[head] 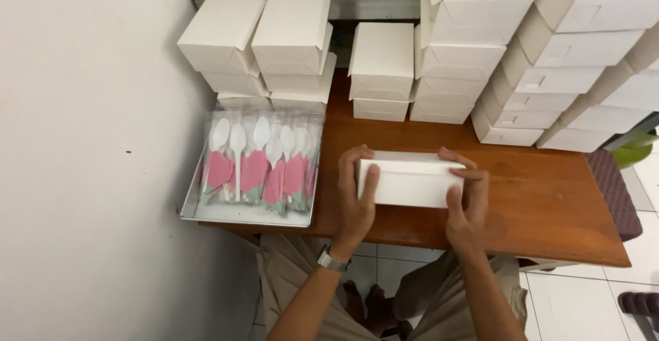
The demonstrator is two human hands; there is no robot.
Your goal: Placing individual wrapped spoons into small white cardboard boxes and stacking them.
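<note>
A wooden table [535, 197] carries stacks of white boxes [522, 59] along its far side and a tray of wrapped spoons [257, 166] at left. Near the front edge lies one white box [410, 179], long axis left to right, with the left hand [355, 200] and right hand [467, 207] clamped on its two ends, equally near

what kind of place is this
Likely a small food packing spot, perhaps a catering kitchen. Stacks of white boxes crowd a wooden table, a tray holds wrapped plastic spoons, and both hands grip one white box.
</note>
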